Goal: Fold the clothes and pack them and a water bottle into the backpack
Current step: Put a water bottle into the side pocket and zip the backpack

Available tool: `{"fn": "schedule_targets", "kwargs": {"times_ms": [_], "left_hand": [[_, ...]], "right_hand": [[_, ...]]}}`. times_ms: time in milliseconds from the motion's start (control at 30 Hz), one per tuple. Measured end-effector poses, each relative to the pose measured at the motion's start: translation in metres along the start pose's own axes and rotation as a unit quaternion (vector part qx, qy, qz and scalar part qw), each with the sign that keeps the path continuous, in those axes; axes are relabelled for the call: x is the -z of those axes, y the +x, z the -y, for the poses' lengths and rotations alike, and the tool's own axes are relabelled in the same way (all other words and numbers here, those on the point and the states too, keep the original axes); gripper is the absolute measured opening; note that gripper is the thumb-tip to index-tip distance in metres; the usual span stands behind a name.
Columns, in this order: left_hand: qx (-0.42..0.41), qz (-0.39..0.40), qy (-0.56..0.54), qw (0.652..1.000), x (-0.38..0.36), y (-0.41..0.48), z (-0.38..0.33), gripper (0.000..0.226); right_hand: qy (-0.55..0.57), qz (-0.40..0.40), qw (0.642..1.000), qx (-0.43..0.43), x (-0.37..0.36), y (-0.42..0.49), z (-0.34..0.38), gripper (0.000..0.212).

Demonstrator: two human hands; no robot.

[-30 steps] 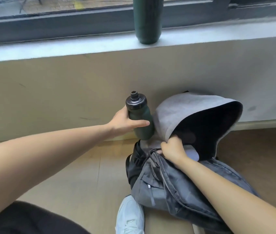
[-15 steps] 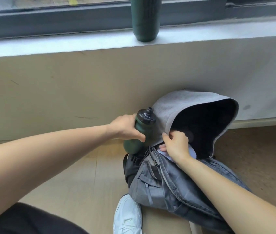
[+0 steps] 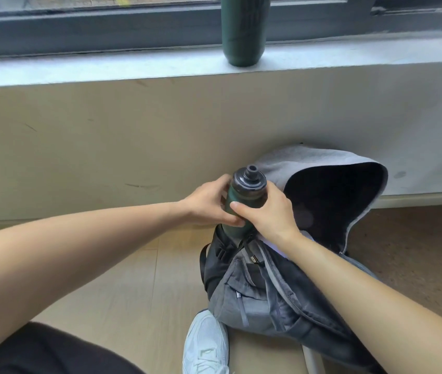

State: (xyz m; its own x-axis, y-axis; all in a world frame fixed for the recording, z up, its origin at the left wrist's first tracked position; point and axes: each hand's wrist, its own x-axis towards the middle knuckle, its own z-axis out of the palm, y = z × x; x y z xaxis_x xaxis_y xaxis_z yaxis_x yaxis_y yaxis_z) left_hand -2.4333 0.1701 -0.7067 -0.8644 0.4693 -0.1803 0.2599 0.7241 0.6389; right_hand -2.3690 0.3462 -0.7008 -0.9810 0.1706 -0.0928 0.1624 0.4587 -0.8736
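Observation:
A dark green water bottle (image 3: pixel 243 195) with a black cap stands upright, its base sunk into the left side of the grey backpack (image 3: pixel 255 290) on the floor. My left hand (image 3: pixel 209 203) grips the bottle's body from the left. My right hand (image 3: pixel 265 211) grips it from the right, thumb across its front. The backpack's top flap (image 3: pixel 322 163) stands open against the wall, showing a dark interior. A pale folded cloth (image 3: pixel 278 248) shows inside, just under my right wrist.
A second dark green bottle (image 3: pixel 243 31) stands on the window sill (image 3: pixel 106 68) above. The wall runs close behind the backpack. A white sneaker (image 3: pixel 205 344) rests on the wooden floor against the backpack's near end. Dark trousers fill the lower left corner.
My left hand brought the bottle down and right, to the backpack's left side. My right hand left the backpack's opening and took hold of the bottle too.

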Motion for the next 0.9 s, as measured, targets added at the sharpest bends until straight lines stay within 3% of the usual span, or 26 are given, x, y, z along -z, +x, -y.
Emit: {"fn": "schedule_targets", "kwargs": {"times_ms": [67,167,267,433,533,700,900], "left_hand": [[0.024,0.032,0.014,0.999,-0.001,0.002,0.011,0.064],[0.064,0.098,0.122,0.986,-0.011,0.004,0.031,0.035],[0.038,0.168,0.200,0.964,-0.030,0.004,0.041,0.036],[0.012,0.249,0.199,0.948,-0.039,0.002,0.050,0.049],[-0.008,0.254,0.216,0.943,-0.041,-0.001,0.051,0.048],[-0.071,0.214,0.258,0.940,-0.031,-0.005,0.059,0.021],[-0.152,0.168,0.289,0.930,-0.026,-0.013,0.063,0.015]], "right_hand": [[0.025,-0.019,0.999,0.007,0.003,0.003,-0.005,0.054],[0.051,-0.056,0.997,0.009,0.002,0.004,-0.011,0.048],[0.062,-0.070,0.996,0.008,0.000,0.004,-0.015,0.048],[0.087,-0.083,0.993,0.002,0.002,0.006,-0.017,0.047],[0.091,-0.084,0.992,-0.002,0.001,0.008,-0.017,0.049],[0.088,-0.078,0.993,-0.003,-0.001,0.009,-0.019,0.053],[0.079,-0.065,0.995,0.007,-0.001,0.006,-0.016,0.075]]}}
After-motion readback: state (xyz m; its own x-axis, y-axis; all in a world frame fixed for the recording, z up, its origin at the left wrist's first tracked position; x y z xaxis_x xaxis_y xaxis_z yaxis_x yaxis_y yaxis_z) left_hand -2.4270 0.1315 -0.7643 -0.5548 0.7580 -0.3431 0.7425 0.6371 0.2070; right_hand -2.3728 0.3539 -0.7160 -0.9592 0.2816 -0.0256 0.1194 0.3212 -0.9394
